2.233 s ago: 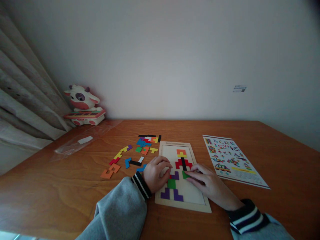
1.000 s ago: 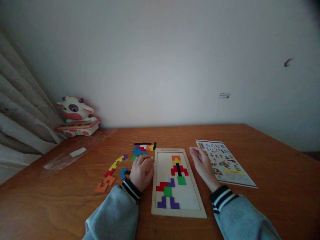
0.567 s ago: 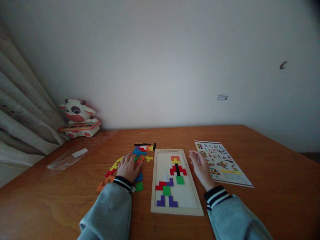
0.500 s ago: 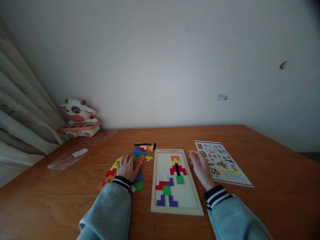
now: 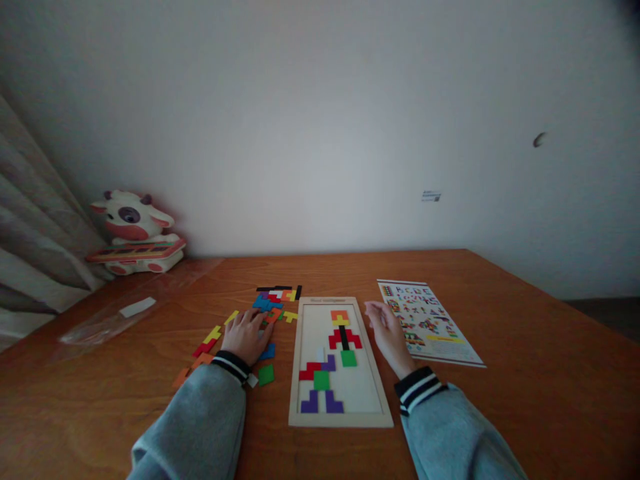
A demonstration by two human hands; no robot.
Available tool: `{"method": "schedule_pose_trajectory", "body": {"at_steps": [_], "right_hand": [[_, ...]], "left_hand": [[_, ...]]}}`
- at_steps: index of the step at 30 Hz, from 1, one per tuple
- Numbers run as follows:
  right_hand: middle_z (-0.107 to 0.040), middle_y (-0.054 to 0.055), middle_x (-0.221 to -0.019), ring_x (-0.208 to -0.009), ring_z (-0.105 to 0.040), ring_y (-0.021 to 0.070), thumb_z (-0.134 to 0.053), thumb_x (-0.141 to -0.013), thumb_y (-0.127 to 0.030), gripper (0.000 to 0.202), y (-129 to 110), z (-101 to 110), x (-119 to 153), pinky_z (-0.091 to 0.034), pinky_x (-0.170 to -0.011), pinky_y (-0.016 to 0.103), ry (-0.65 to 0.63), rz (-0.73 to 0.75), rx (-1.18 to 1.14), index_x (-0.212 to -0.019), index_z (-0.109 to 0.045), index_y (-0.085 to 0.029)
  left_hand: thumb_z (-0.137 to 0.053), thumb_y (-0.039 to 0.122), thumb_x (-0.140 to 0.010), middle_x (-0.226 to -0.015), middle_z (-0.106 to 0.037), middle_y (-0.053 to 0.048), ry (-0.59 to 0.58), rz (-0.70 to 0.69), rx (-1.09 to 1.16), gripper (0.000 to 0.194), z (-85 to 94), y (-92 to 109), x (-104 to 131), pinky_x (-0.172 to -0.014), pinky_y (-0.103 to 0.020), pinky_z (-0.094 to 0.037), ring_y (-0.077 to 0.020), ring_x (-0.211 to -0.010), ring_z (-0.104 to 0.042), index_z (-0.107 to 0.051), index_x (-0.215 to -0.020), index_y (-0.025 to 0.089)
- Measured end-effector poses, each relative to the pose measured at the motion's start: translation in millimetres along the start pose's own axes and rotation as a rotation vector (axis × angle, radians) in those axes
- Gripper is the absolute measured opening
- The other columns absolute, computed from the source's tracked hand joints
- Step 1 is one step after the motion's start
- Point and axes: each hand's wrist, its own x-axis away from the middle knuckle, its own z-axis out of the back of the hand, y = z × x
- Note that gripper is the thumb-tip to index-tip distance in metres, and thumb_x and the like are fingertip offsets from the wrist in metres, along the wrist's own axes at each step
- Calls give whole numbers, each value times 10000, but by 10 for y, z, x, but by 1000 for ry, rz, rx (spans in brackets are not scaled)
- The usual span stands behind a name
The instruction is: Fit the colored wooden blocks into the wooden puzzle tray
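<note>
My left hand (image 5: pixel 246 337) lies palm down over a spread of loose, flat coloured puzzle pieces, its fingers apart. Under and beside its fingertips is an orange piece (image 5: pixel 273 315); some pieces are hidden below the hand. A yellow T-shaped piece (image 5: pixel 290 317) and a green square (image 5: pixel 267 375) lie near it. The wooden puzzle board (image 5: pixel 375 419) holds several pieces, among them a red one (image 5: pixel 355 341), a green square (image 5: pixel 321 381) and purple ones (image 5: pixel 334 403). By the board's right edge rests my right hand (image 5: pixel 391 339), fingers loosely bent, with nothing visible in it.
A printed pattern sheet (image 5: pixel 440 327) lies right of the board. At the back left stands a cow-shaped toy keyboard (image 5: pixel 137 233), with a clear plastic bag (image 5: pixel 95 327) in front of it. The wooden table (image 5: pixel 525 400) meets a wall behind.
The view has turned slightly right, so everything sits farther left. The orange piece by my left fingertips has shifted a little; both hands stay in nearly the same places.
</note>
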Motion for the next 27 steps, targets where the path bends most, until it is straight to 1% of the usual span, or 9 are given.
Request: {"method": "schedule_pose_trajectory", "body": {"at_steps": [2, 4, 8, 11, 15, 20, 23, 27], "right_hand": [[-715, 93, -948, -895, -663, 257, -536, -856, -620, 458, -7, -6, 9, -541, -753, 384, -8, 3, 7, -995, -643, -197], [-715, 93, -942, -889, -662, 257, -543, -846, -631, 472, -16, -14, 15, -540, -735, 377, -14, 2, 13, -998, -647, -196], [-716, 99, -946, -876, -662, 259, -555, -826, -655, 496, -44, -26, 19, -539, -724, 372, -24, -4, 22, -990, -655, -197], [-714, 102, -960, -879, -662, 259, -557, -829, -651, 495, -53, -29, 20, -536, -735, 372, -28, -8, 25, -994, -657, -195], [-709, 100, -969, -881, -654, 256, -544, -848, -636, 482, -44, -25, 22, -529, -736, 365, -39, -16, 25, -1011, -653, -196], [-704, 100, -986, -915, -648, 261, -544, -855, -622, 467, -33, -15, 25, -528, -743, 364, -53, -28, 17, -1019, -650, -198], [-704, 105, -1009, -928, -646, 266, -545, -855, -618, 460, -43, -11, 33, -532, -742, 368, -52, -29, 14, -1017, -653, -201], [-709, 98, -966, -890, -645, 260, -566, -839, -618, 455, -77, -10, 41, -530, -734, 369, -35, -23, 4, -997, -663, -203]], "left_hand": [[-503, 462, -917, -1220, -644, -95, 19, -49, 14, 345, 23, -6, -38, -966, -489, -446, -318, -1116, -586, -693, -1077, 223], [-509, 451, -912, -1203, -655, -96, 38, -85, 49, 334, 15, -40, -63, -966, -460, -460, -304, -1112, -594, -698, -1035, 205], [-508, 436, -909, -1167, -689, -71, 68, -142, 137, 313, -42, -140, -72, -961, -424, -489, -272, -1087, -622, -709, -1027, 227], [-497, 424, -913, -1134, -711, -55, 68, -176, 154, 306, -66, -175, -67, -947, -417, -501, -260, -1058, -639, -715, -1025, 241], [-476, 414, -926, -1115, -720, -57, 59, -198, 125, 323, -76, -175, -64, -931, -427, -504, -266, -1032, -647, -707, -1058, 231], [-470, 403, -936, -1114, -711, -67, 55, -224, 157, 322, -90, -189, -59, -929, -408, -513, -261, -1030, -640, -699, -1060, 213], [-465, 372, -936, -1100, -703, -71, 76, -224, 172, 303, -87, -193, -52, -924, -400, -517, -253, -1011, -643, -687, -1065, 211], [-478, 365, -927, -1116, -683, -87, 115, -214, 190, 306, -94, -198, -47, -910, -395, -527, -250, -1012, -643, -669, -1101, 201]]}}
